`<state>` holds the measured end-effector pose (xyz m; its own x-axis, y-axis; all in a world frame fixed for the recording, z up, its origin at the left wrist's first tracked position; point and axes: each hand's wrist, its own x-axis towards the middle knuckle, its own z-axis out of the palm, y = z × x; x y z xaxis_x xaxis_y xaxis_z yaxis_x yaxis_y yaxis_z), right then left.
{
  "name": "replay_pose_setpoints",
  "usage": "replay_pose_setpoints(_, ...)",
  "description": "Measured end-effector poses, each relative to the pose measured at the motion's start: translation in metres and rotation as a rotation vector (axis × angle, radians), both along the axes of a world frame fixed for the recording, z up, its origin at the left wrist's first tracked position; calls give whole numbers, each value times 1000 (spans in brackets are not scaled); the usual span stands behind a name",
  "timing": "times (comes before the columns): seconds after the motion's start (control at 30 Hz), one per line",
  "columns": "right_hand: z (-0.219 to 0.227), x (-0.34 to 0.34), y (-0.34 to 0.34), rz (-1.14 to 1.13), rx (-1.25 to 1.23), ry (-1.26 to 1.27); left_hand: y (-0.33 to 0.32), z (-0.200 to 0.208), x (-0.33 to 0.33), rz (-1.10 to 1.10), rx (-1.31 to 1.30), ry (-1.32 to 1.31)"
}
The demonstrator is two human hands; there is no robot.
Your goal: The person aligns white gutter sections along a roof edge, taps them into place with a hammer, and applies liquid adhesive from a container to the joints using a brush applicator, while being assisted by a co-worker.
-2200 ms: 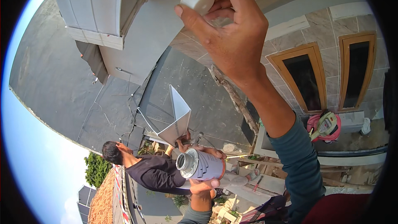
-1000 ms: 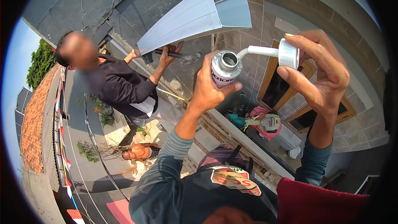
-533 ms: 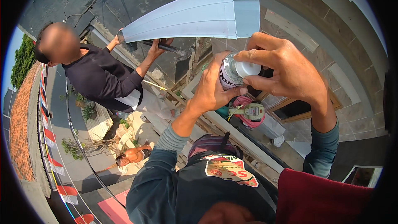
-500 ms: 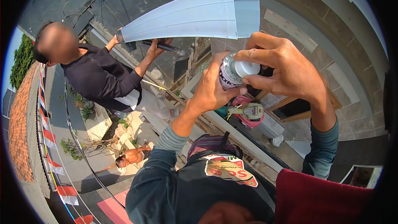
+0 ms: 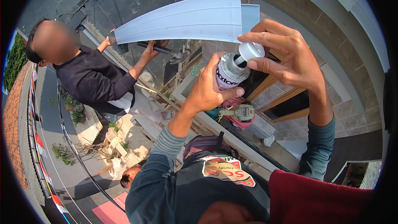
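My left hand (image 5: 205, 89) is wrapped round a small metal glue can (image 5: 228, 79) with a printed label, held up at chest height. Its neck is uncovered. Between the thumb and fingers of my right hand (image 5: 292, 60) is a white cap (image 5: 252, 51), tilted just above the opening. A pale stem runs from the cap down into the can; its lower end is hidden inside. Beyond my hands lies a long light-blue gutter piece (image 5: 178, 20), with a second pale piece (image 5: 251, 16) at its right end. A co-worker (image 5: 97, 72) grips the gutter's left end.
The co-worker's other hand holds a dark bar (image 5: 166, 49) under the gutter. Below me are a pink-and-grey bundle (image 5: 241, 113), wooden window frames (image 5: 286, 108) and a narrow ledge (image 5: 265, 157). Cables and small flags (image 5: 39, 141) run along the left. Another person (image 5: 132, 174) is lower down.
My right hand has lifted the white cap off the can's neck, baring the stem. The view has shifted slightly, and the person below is now mostly hidden behind my left arm.
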<state>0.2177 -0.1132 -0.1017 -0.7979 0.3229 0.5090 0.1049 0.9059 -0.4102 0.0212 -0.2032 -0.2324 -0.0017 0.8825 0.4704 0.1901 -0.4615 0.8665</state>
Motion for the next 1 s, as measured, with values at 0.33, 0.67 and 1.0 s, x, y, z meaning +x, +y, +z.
replay_pose_setpoints(0.33,-5,18,-23,-203,-44,149,-2,-9,4,-7,100,-40)
replay_pose_setpoints(0.67,6,15,-30,-342,-84,149,10,-17,1,-12,170,-36)
replay_pose_setpoints(1.0,16,13,-21,-423,-114,237,7,-5,-5,-59,127,-53)
